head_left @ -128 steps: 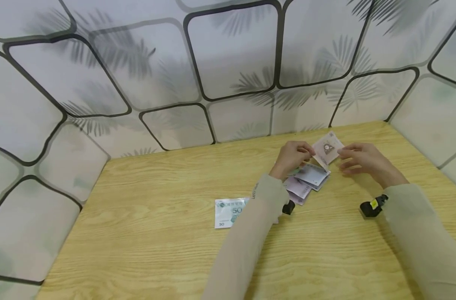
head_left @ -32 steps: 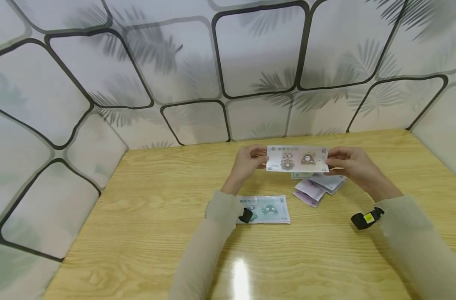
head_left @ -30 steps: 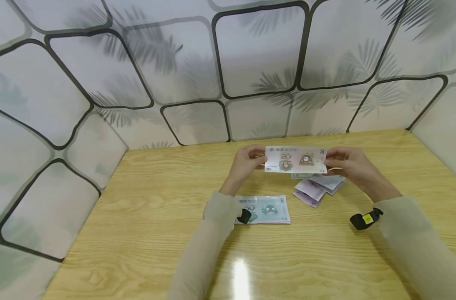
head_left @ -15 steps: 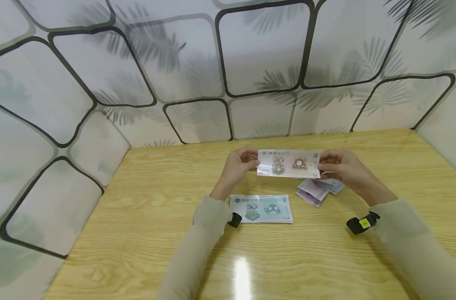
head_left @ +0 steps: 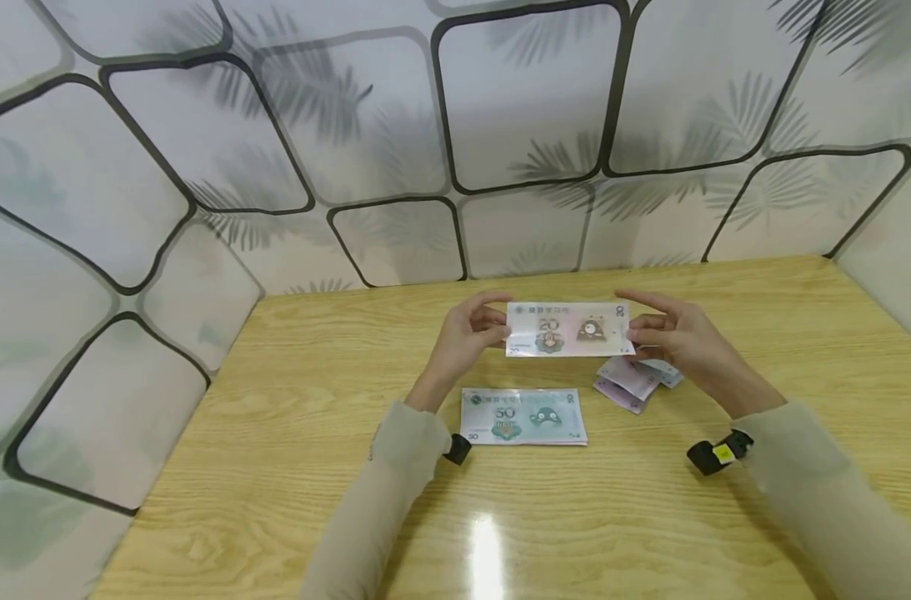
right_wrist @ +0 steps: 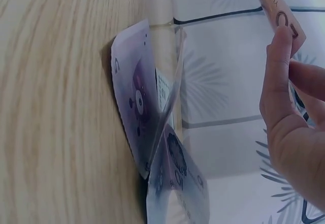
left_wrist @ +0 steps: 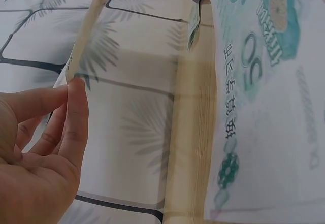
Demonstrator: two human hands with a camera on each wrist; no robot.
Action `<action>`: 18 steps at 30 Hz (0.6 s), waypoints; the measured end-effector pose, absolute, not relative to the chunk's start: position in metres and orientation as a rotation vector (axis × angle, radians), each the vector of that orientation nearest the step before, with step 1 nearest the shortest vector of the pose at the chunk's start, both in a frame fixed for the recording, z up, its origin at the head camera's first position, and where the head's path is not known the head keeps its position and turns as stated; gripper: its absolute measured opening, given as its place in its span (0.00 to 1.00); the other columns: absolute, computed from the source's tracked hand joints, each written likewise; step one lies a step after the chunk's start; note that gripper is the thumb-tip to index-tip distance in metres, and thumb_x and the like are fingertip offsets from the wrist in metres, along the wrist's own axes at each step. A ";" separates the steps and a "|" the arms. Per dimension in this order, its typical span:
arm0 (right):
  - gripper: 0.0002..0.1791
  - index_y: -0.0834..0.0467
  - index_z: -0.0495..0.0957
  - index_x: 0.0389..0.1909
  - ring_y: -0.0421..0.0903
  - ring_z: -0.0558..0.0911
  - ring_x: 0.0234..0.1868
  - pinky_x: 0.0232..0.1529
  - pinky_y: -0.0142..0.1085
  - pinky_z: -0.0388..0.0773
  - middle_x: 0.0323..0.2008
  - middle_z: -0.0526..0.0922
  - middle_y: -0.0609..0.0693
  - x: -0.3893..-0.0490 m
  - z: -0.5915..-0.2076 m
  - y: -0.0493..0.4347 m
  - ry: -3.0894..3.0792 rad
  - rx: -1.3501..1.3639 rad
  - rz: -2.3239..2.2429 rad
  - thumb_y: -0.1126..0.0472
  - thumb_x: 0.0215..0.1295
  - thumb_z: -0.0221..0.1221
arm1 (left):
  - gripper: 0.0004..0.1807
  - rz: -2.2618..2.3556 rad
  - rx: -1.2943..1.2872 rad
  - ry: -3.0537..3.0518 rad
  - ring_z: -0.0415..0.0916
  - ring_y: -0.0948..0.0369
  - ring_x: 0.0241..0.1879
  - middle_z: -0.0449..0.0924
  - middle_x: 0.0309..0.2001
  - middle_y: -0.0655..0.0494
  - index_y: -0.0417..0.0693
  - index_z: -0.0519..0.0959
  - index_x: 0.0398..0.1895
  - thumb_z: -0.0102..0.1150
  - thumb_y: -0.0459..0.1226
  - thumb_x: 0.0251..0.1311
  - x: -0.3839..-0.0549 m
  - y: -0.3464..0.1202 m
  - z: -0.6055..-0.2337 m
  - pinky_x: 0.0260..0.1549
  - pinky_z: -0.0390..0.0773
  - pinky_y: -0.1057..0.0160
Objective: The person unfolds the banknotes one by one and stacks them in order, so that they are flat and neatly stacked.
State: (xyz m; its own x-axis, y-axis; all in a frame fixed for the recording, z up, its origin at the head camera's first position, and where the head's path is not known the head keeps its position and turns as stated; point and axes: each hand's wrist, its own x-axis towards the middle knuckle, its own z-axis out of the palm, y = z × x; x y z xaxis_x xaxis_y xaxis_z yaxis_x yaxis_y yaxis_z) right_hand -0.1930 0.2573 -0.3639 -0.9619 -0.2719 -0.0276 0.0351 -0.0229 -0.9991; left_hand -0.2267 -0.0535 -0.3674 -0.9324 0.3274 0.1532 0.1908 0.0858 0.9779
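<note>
A pinkish-brown play banknote [head_left: 568, 329] marked 20 is stretched flat between both hands, above the table. My left hand [head_left: 461, 337] pinches its left end between thumb and fingers; the left wrist view shows the note [left_wrist: 89, 26] nearly edge-on. At the other end my right hand [head_left: 676, 342] pinches the right edge, index finger raised in the head view. Closer to the body, a green 50 note [head_left: 524, 417] lies on top of a small stack. Several folded purple notes [head_left: 628, 382] sit in a loose pile below the right hand, partly hidden by it.
Underneath everything is a wood-grain table [head_left: 275, 467]. A patterned wall covering [head_left: 523, 108] with dark outlines and leaf prints rises behind it and on both sides. Black wrist cameras [head_left: 713, 454] hang beneath the sleeves.
Earlier the 20 note was lifted from the pile and opened out flat. In the last second both hands carried it slightly left and lower, uncovering the green 50 note; the right index finger lifted.
</note>
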 end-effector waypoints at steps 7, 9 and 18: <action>0.28 0.47 0.79 0.63 0.41 0.81 0.32 0.33 0.33 0.84 0.33 0.83 0.50 -0.192 -0.365 0.252 2.057 -0.316 -2.074 0.76 0.70 0.56 | 0.23 1.934 0.514 2.259 0.80 0.60 0.36 0.81 0.41 0.44 0.37 0.76 0.64 0.60 0.22 0.66 -0.223 -0.061 -0.366 0.46 0.84 0.46; 0.27 0.47 0.80 0.61 0.41 0.81 0.32 0.33 0.33 0.84 0.33 0.84 0.50 -0.191 -0.365 0.251 2.095 -0.322 -2.048 0.77 0.70 0.56 | 0.23 1.923 0.514 2.258 0.80 0.60 0.36 0.81 0.41 0.44 0.36 0.76 0.64 0.60 0.22 0.66 -0.222 -0.062 -0.365 0.46 0.84 0.47; 0.24 0.52 0.77 0.65 0.41 0.81 0.33 0.36 0.37 0.86 0.35 0.82 0.50 -0.188 -0.367 0.245 2.183 -0.378 -1.943 0.75 0.73 0.54 | 0.23 1.926 0.520 2.255 0.80 0.57 0.35 0.81 0.40 0.44 0.32 0.75 0.63 0.60 0.20 0.64 -0.213 -0.071 -0.365 0.45 0.83 0.40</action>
